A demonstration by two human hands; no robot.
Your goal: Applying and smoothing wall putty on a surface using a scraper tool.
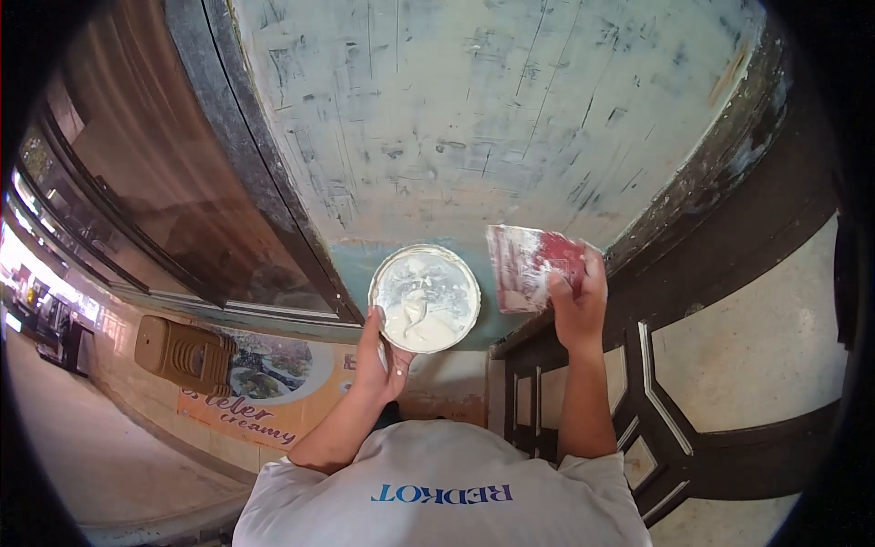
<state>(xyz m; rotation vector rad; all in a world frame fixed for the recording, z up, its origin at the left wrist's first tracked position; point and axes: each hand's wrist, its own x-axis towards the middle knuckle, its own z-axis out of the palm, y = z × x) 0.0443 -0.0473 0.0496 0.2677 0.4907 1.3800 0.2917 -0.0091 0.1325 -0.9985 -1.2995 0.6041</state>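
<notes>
The right hand (581,305) pinches the red scraper (529,271) by its right side, leaving its smeared left edge free and a gap to the round dish (447,276) of white paste (433,330). The left hand (375,369) holds that dish at its lower-left rim, other fingers mostly hidden beneath. Both forearms (585,401) reach forward. Beyond, the patchy wall (492,118) spreads between dark frames (720,182), its distance hard to judge.

One wide, head-worn fisheye view from above, downward over the shirt (447,456), hands (581,284) near, wall (510,118) beyond.
</notes>
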